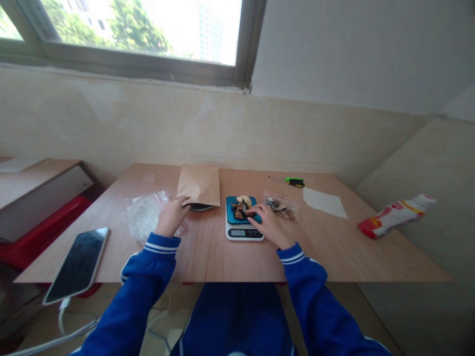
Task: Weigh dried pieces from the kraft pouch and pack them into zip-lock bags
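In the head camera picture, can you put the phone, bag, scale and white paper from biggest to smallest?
1. Phone: looks largest, but it's nearer the camera.
2. Bag and scale: too alike to rank.
3. White paper: looks smallest.

Two hands are over the worktop (208, 257): one left hand (171, 216) and one right hand (270, 226). One brown paper bag (199, 185) is at the left hand's fingers. One digital scale (230, 233) is under the right hand's fingertips, bearing several dried pieces (239, 208), too crowded to count. Just beyond the right hand is one zip bag (285, 198); farther out are one white sheet (324, 201) and green and black handles (296, 183), one tool or two being unclear. Well right of that hand stands one tilted bottle (395, 216). Left of the left hand are clear plastic (143, 215), its layers uncountable, and one phone (79, 264) with one white cable (63, 316).
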Tool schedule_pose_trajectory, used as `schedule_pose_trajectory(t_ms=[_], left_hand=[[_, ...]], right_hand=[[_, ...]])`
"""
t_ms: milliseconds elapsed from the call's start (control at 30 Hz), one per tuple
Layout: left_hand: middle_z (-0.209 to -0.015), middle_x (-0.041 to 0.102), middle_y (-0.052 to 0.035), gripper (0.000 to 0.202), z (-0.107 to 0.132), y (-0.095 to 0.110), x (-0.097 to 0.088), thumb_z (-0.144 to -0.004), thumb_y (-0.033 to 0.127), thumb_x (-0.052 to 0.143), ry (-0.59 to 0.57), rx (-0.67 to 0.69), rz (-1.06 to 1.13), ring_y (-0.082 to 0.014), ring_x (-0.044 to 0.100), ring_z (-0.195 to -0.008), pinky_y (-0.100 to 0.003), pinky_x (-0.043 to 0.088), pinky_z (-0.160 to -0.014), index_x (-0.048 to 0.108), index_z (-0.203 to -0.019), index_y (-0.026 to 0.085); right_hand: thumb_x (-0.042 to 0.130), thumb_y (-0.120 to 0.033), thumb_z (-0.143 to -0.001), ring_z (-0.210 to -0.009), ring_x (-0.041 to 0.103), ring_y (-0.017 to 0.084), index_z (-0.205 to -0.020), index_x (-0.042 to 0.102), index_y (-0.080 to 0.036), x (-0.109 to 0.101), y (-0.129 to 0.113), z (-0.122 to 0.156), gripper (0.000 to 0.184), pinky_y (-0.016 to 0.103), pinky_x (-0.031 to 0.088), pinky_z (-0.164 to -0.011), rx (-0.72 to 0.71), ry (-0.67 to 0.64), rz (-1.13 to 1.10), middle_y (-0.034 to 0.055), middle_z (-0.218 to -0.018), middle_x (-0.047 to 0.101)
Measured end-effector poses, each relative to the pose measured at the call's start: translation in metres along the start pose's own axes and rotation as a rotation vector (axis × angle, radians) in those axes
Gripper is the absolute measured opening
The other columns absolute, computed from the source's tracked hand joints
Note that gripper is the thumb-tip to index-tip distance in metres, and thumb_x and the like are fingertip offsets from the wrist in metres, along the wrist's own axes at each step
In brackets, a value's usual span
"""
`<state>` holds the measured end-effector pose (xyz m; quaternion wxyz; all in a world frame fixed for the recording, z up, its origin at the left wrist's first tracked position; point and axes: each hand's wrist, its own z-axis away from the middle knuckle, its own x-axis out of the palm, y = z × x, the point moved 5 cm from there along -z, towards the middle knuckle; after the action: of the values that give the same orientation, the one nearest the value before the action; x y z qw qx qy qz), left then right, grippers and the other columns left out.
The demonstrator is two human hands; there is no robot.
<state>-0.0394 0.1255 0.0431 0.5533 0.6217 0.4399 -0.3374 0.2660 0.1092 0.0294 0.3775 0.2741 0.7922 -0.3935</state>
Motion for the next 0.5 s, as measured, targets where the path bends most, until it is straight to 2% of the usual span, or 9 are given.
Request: schedule_pose_trajectory(t_ms=[167, 267, 367, 500], left_hand=[[-0.123, 0.064, -0.0098, 0.034, 0.032, -0.011, -0.006, -0.088, 0.031, 0.044, 0.088, 0.088, 0.114, -0.0249, 0.059, -0.114, -0.038, 0.045, -0.098, 0.061, -0.115, 0.018], [-0.125, 0.061, -0.0109, 0.033, 0.047, -0.005, -0.003, -0.090, 0.032, 0.042, 0.130, 0.165, 0.217, -0.0257, 0.057, -0.117, -0.042, 0.044, -0.100, 0.061, -0.113, 0.019], [-0.125, 0.060, -0.0114, 0.029, 0.053, 0.021, 0.009, -0.091, 0.027, 0.041, 0.113, 0.275, 0.307, -0.0238, 0.057, -0.117, -0.042, 0.044, -0.100, 0.060, -0.112, 0.019], [-0.133, 0.056, -0.0116, 0.037, 0.048, 0.076, 0.038, -0.092, 0.022, 0.042, 0.016, 0.448, 0.375, -0.0210, 0.050, -0.126, -0.040, 0.040, -0.107, 0.050, -0.128, 0.019]], right_hand=[[0.060, -0.020, -0.084, -0.104, 0.056, 0.028, -0.102, 0.061, -0.019, 0.008, -0.005, -0.006, 0.018, 0.045, 0.046, -0.091, 0.026, -0.030, 0.093, 0.0103, -0.105, 0.058], [0.056, -0.015, -0.084, -0.102, 0.056, 0.027, -0.102, 0.060, -0.019, 0.009, 0.002, -0.006, 0.019, 0.045, 0.046, -0.089, 0.044, -0.022, 0.088, 0.0099, -0.105, 0.060], [0.054, -0.013, -0.084, -0.100, 0.057, 0.027, -0.098, 0.061, -0.018, 0.006, 0.011, -0.004, 0.017, 0.045, 0.046, -0.088, 0.051, 0.011, 0.052, 0.0100, -0.102, 0.063], [0.054, -0.015, -0.085, -0.095, 0.058, 0.027, -0.095, 0.063, -0.019, 0.001, 0.020, -0.001, 0.014, 0.045, 0.046, -0.087, 0.054, 0.044, 0.007, 0.0089, -0.097, 0.066]])
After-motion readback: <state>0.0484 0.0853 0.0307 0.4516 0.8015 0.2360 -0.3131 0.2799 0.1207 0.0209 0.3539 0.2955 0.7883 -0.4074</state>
